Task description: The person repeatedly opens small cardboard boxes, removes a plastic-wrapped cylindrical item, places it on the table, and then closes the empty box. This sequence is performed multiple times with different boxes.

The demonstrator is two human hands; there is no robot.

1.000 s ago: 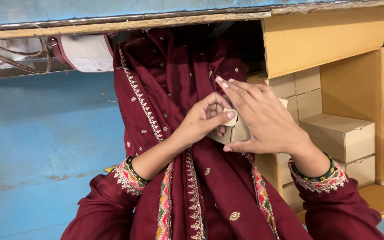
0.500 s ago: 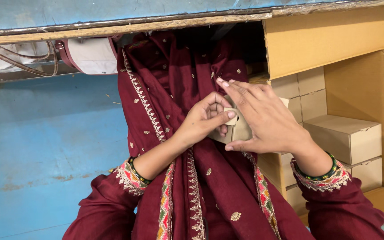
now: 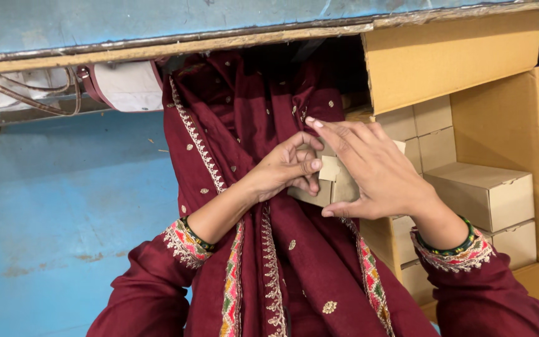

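Together, left hand (image 3: 288, 170) pinches the small cardboard box (image 3: 327, 180); right hand (image 3: 375, 171) lies open-fingered against it

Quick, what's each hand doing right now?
Left hand: closed on a small cardboard box.
Right hand: open, fingers flat against the same box.

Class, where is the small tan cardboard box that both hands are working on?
In the head view, the small tan cardboard box sits centre frame, between the left hand and right hand, over the maroon embroidered garment.
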